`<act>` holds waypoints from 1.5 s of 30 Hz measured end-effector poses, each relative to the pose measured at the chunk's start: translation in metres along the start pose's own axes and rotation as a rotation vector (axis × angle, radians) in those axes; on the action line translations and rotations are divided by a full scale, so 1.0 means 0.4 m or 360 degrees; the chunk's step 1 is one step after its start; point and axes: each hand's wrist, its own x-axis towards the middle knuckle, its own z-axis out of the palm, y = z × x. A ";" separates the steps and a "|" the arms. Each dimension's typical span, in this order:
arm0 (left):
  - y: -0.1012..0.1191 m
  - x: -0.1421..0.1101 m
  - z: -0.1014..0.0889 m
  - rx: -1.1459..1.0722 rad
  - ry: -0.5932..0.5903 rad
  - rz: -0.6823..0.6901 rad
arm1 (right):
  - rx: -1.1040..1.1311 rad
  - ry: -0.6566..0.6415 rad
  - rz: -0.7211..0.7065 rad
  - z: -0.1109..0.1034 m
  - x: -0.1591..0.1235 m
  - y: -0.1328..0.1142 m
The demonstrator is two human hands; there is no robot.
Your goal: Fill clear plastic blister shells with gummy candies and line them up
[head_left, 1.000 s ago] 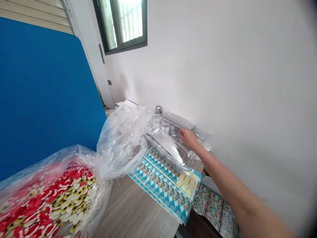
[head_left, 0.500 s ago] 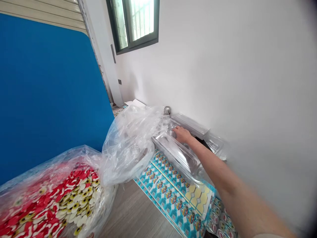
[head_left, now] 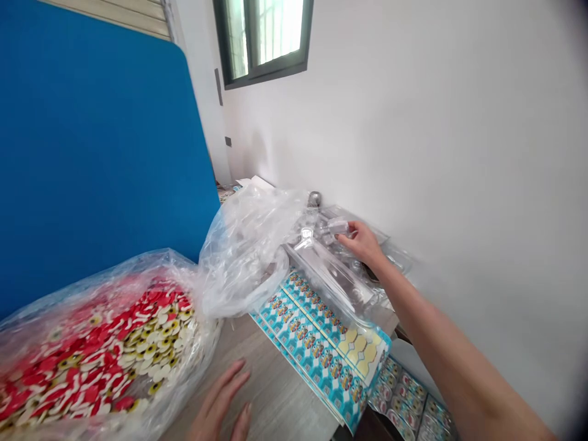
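Note:
My right hand [head_left: 362,242] pinches a small clear plastic box [head_left: 339,227] between thumb and fingers, above other clear plastic pieces by the wall. Just in front of it lies a long clear plastic tray [head_left: 328,269]. Over the table's near part, my left hand [head_left: 223,398] has its fingers spread and holds nothing. To its left is a clear bag of red, white and yellow flat pieces [head_left: 151,343]. Printed blue sticker sheets [head_left: 312,349], with some yellow backing bare, lie between the two hands.
A crumpled clear plastic bag [head_left: 248,245] rests at the table's middle. Behind the bags stands a blue panel [head_left: 101,159]. The white wall [head_left: 436,135] borders the right side. Packed trays of small items [head_left: 404,398] sit below the table's right edge.
My right hand has reached among the clear plastic pieces and now lifts a small clear box. My left hand has come into view at the bottom, fingers apart. The view has shifted slightly.

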 end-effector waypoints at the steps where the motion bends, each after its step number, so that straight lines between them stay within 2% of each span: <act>1: 0.045 0.018 0.015 -0.0256 -0.0037 -0.0163 | 0.0098 -0.0032 -0.0042 -0.006 -0.051 -0.040; 4: 0.162 0.072 0.056 -0.1264 -0.0098 -0.0556 | 0.0753 -0.0385 -0.0276 0.027 -0.255 -0.185; 6: 0.198 0.092 0.069 -0.1770 -0.0004 -0.0691 | 0.0989 -0.0626 -0.0383 0.081 -0.403 -0.276; 9: 0.182 0.075 0.056 -0.1996 0.0174 -0.0995 | 0.1298 -0.0864 -0.0250 0.172 -0.569 -0.358; 12: 0.134 0.017 0.020 -0.1917 0.0324 -0.1210 | 0.1495 -0.0845 0.0053 0.250 -0.644 -0.384; 14: 0.107 -0.021 -0.002 -0.1845 0.0366 -0.1256 | 0.1617 -0.0864 0.0141 0.287 -0.665 -0.390; 18: 0.071 -0.068 -0.028 -0.1813 0.0289 -0.1373 | 0.1939 -0.1191 0.0147 0.328 -0.695 -0.413; 20: 0.058 -0.080 -0.034 -0.1805 0.0275 -0.1405 | 0.1990 -0.1234 0.0156 0.339 -0.709 -0.429; 24: 0.037 -0.096 -0.041 -0.1708 0.0368 -0.1330 | 0.1991 -0.1351 0.0167 0.350 -0.721 -0.449; 27: 0.026 -0.105 -0.046 -0.1643 0.0335 -0.1286 | 0.2010 -0.1431 0.0217 0.354 -0.721 -0.450; 33: 0.013 -0.115 -0.054 -0.1586 0.0131 -0.1215 | 0.1989 -0.1427 0.0120 0.350 -0.722 -0.441; 38: 0.023 -0.108 -0.045 -0.1723 0.0247 -0.1280 | 0.1954 -0.1331 0.0081 0.345 -0.724 -0.447; 43: 0.027 -0.104 -0.042 -0.1878 0.0249 -0.1354 | 0.2026 -0.1299 0.0228 0.354 -0.717 -0.443; 45: 0.025 -0.105 -0.041 -0.1840 0.0240 -0.1360 | 0.2038 -0.1277 0.0283 0.359 -0.711 -0.439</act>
